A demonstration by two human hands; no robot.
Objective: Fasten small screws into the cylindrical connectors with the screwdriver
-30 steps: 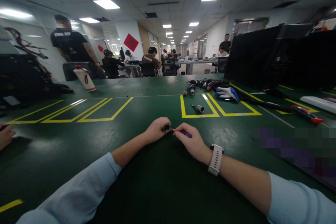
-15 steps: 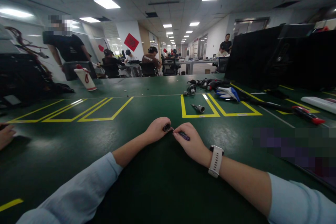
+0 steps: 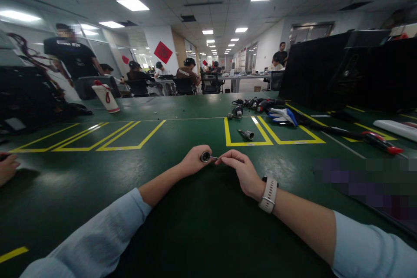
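My left hand rests on the green table with its fingers closed round a small round metal part, open end facing me. My right hand, a white watch on its wrist, is closed on a thin screwdriver whose metal tip touches the part. The handle is hidden inside the fingers. Both forearms lie on the table.
A similar metal part lies in a yellow-taped box beyond my hands. Further back lie a heap of dark parts, blue-white gloves and a red-handled tool. A white bottle stands far left. Another person's hand is at the left edge.
My right hand has rolled over, so the screwdriver's purple handle no longer shows. The standing person at far left has walked further left. My left hand has hardly moved.
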